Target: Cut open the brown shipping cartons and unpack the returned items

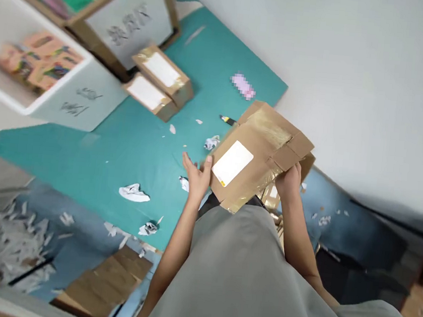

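Observation:
A brown cardboard box, with clear tape and a white label on its upper face, is held tilted in front of my body over the table's near edge. My right hand grips its right end, the fingers partly hidden behind the flaps. At the box's left edge, my left hand has its fingers spread, with the thumb beside the label; whether it touches the cardboard I cannot tell. Just beyond the box lies a yellow-and-black cutter-like tool. A crumpled paper scrap rests near my left hand.
Two taped, labelled boxes sit on the teal table. Behind them are a large carton and a white bin of orange packets. Paper scraps and a flattened carton lie on the floor; a wall stands right.

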`<act>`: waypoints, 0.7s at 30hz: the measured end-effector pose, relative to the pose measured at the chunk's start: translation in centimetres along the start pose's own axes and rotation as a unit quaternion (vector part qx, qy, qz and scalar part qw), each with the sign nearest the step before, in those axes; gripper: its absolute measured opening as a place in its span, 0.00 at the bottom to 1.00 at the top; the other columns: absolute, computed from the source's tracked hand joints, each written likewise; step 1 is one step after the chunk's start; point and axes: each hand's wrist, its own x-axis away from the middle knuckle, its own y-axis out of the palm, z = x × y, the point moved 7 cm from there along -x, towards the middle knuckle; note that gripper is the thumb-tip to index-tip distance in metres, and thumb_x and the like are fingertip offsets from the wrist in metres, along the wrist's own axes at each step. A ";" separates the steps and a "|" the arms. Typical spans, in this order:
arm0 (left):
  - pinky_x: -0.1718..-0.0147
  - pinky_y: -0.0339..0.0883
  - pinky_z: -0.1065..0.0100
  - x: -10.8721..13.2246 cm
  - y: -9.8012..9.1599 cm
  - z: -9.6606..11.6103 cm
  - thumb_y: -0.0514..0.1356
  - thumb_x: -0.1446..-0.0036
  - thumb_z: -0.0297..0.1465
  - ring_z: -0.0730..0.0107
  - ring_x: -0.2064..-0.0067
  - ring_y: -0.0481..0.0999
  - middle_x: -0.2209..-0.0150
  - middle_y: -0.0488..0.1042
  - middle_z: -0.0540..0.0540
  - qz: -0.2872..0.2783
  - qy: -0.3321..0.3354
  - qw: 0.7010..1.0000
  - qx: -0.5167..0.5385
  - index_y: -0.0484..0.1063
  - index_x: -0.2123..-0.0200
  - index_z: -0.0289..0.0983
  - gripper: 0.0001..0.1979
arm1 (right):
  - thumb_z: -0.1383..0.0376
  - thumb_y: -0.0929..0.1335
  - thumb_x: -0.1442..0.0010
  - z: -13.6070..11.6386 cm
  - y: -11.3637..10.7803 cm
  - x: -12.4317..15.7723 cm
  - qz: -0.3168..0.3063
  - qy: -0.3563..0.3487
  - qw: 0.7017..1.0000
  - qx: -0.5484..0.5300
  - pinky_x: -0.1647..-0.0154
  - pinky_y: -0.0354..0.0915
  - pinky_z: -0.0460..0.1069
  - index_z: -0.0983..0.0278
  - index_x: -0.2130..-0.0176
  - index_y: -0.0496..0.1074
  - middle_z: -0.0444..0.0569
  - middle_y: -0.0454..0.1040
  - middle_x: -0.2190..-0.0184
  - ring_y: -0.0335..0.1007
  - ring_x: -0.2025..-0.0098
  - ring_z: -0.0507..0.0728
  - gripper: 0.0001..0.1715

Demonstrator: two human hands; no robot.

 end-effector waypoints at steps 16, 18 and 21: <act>0.47 0.86 0.61 17.4 24.4 -7.5 0.79 0.42 0.30 0.60 0.55 0.91 0.54 0.89 0.41 -0.391 -0.420 0.812 0.108 0.79 0.50 0.38 0.19 | 0.37 0.69 0.33 7.5 -32.2 12.1 0.309 0.035 0.928 -0.206 0.35 0.78 0.62 0.57 0.46 0.80 0.53 0.86 0.44 0.83 0.39 0.64 0.33; 0.45 0.86 0.56 21.9 28.2 -8.6 0.78 0.42 0.28 0.58 0.55 0.91 0.52 0.89 0.39 -0.431 -0.425 0.793 0.072 0.78 0.48 0.37 0.20 | 0.34 0.67 0.32 9.3 -35.8 15.0 0.318 0.062 0.922 -0.210 0.33 0.77 0.62 0.57 0.43 0.80 0.53 0.84 0.40 0.81 0.35 0.64 0.36; 0.43 0.86 0.52 28.9 33.1 -11.3 0.76 0.42 0.25 0.57 0.54 0.91 0.49 0.89 0.37 -0.471 -0.442 0.763 0.021 0.79 0.45 0.36 0.22 | 0.42 0.77 0.42 14.2 -41.3 20.9 0.378 0.180 0.894 -0.159 0.41 0.80 0.58 0.58 0.44 0.79 0.52 0.84 0.42 0.81 0.39 0.64 0.34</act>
